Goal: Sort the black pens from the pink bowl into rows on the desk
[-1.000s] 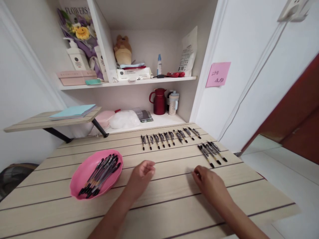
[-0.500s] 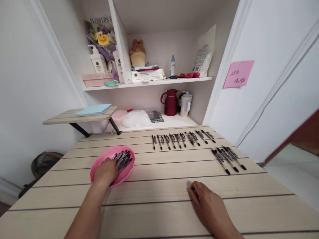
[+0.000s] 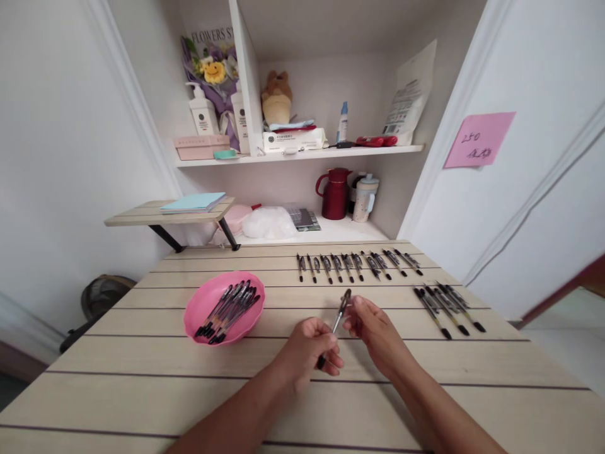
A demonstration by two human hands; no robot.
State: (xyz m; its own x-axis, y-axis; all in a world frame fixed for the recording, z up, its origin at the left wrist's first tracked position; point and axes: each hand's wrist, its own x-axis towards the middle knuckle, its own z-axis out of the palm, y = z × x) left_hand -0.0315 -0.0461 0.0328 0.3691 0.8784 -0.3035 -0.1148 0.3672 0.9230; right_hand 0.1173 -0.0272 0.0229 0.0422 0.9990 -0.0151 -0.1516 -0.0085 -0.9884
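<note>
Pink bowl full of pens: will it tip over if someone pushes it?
Probably slides rather than tips: the shallow pink plastic bowl sits low and wide on the smooth wooden table. Its loose black pens would likely rattle and shift.

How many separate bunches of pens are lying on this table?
3: a pile in the pink bowl, a spaced row along the far side, a cluster near the right edge. None looks hidden. Another pen is in the left hand.
</note>
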